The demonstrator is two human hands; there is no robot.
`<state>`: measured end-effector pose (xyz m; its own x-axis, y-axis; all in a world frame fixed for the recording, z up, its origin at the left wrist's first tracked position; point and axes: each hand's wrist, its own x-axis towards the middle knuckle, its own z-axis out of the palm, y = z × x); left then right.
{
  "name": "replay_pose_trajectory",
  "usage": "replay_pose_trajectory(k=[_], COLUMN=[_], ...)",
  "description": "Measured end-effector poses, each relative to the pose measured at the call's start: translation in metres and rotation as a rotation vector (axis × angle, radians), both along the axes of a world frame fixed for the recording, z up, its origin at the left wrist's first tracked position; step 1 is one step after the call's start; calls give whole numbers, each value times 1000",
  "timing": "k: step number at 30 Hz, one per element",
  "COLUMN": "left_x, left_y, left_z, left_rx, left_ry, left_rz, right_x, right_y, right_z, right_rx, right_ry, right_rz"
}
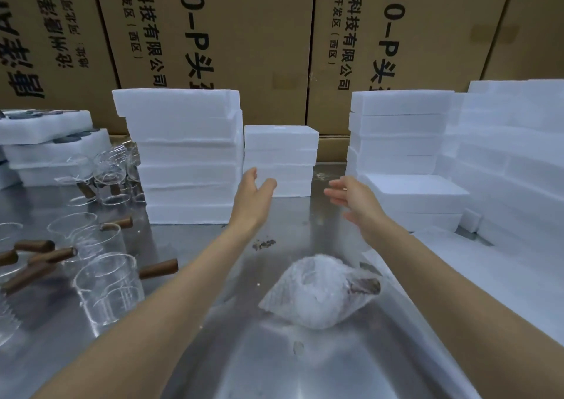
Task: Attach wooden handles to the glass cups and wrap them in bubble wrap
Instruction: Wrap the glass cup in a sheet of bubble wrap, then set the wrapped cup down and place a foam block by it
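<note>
A glass cup wrapped in bubble wrap (320, 292) lies on its side on the steel table (274, 362), its wooden handle showing through at the right. Both arms stretch forward past it. My left hand (254, 189) is open, its fingers close to the small middle stack of foam boxes (280, 163). My right hand (354, 198) is open too, palm facing left, beside that stack and holding nothing. At the left stand several bare glass cups (106, 285), some with wooden handles fitted, and loose wooden handles (39, 250) lie among them.
A tall stack of white foam boxes (183, 154) stands left of centre, and more stacks (403, 142) fill the right side. Foam trays (45, 142) sit at the far left. Large printed cardboard cartons (244, 32) wall off the back. White sheets (457, 261) lie at the right.
</note>
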<state>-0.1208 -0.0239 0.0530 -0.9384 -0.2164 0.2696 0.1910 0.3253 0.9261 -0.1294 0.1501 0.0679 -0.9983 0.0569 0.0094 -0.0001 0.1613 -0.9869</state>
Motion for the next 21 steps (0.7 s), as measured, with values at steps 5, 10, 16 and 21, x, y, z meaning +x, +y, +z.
replay_pose_trajectory(k=[5, 10, 16, 21], left_x=[-56, -101, -126, -131], left_y=[3, 1, -4, -6], left_z=[9, 12, 10, 13], left_rx=[25, -58, -85, -85], left_ry=[-39, -86, -111, -126], left_rz=[51, 156, 195, 205], right_x=[-61, -105, -129, -139], right_y=[-10, -21, -33, -35], right_z=[6, 10, 15, 10], right_rx=[-39, -83, -26, -2], right_ry=[-70, -53, -59, -31], right_rz=[-77, -86, -86, -48])
